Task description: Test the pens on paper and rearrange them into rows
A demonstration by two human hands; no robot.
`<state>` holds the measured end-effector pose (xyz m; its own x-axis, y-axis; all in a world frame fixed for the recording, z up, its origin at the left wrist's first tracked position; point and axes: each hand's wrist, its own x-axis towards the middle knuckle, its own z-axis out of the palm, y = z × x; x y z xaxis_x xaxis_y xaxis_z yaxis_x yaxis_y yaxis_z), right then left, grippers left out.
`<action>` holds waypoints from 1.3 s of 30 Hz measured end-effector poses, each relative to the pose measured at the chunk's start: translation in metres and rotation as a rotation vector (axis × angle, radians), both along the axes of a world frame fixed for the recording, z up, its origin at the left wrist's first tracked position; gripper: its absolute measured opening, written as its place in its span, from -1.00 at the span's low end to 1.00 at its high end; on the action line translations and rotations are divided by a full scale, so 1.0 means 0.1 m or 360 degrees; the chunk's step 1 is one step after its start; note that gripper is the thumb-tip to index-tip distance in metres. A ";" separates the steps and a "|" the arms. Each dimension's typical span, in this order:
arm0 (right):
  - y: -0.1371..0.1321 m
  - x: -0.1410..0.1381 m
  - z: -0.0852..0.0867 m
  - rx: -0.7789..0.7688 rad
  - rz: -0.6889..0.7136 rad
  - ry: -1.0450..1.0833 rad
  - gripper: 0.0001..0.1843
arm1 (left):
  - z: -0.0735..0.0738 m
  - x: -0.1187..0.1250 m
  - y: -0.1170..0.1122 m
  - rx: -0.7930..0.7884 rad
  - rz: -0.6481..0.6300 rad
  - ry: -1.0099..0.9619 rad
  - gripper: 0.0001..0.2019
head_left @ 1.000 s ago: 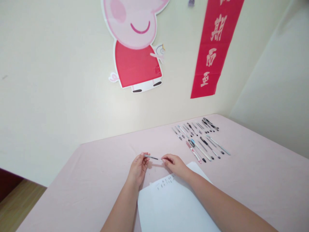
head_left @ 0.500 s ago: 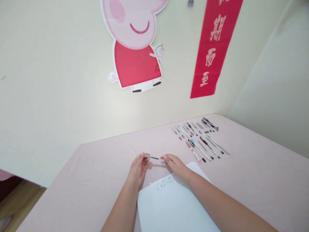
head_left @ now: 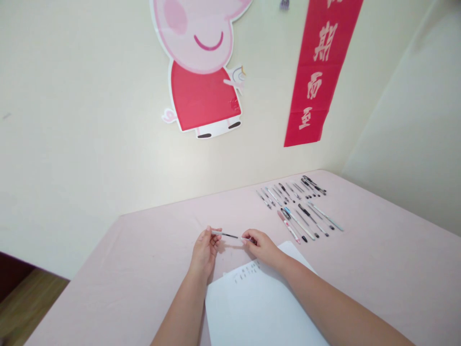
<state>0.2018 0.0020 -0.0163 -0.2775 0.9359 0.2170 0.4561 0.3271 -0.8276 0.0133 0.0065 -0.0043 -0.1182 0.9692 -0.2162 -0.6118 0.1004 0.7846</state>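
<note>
While left hand (head_left: pixel 203 252) and right hand (head_left: pixel 262 245) fingers grasp one pen (head_left: pixel 226 235) by its ends, one paper sheet (head_left: pixel 259 307) lies beneath; two pen rows (head_left: pixel 298 207) occupy the right; bare surface (head_left: pixel 137 274) extends leftward to its edge.

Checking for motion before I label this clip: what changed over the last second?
Barely anything. The left hand edged slightly left at its end of the pen; the right hand kept pinching the other end. Nothing was taken up or let go. The sheet of paper and the rows of pens stayed put.

Pink tablecloth (head_left: pixel 144 269), white paper (head_left: pixel 259 307)
</note>
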 end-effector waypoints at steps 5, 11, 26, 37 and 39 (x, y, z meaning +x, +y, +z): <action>0.00 0.01 0.00 -0.0014 -0.0005 0.0000 -0.84 | 0.01 0.01 -0.01 -0.0010 0.0035 0.0032 -0.80; 0.03 0.08 0.04 0.0060 0.0068 0.0010 -0.68 | 0.01 0.00 0.00 -0.0011 0.0085 -0.0011 -0.82; 0.12 0.21 0.05 -0.0094 -0.0011 -0.0023 -0.82 | 0.06 -0.06 0.04 -0.0190 0.0190 -0.0310 -0.71; 0.13 0.23 0.07 -0.0200 0.0014 0.0145 -0.79 | 0.03 -0.16 0.06 -0.0212 0.0146 -0.0627 -0.68; 0.13 0.24 0.07 -0.0189 0.0010 0.0148 -0.79 | 0.03 -0.16 0.07 -0.0201 0.0127 -0.0648 -0.70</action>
<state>0.2255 0.0155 -0.0093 -0.2670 0.9549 0.1300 0.3740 0.2270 -0.8992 -0.0031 0.0130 -0.0016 -0.0721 0.9235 -0.3768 -0.8785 0.1201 0.4624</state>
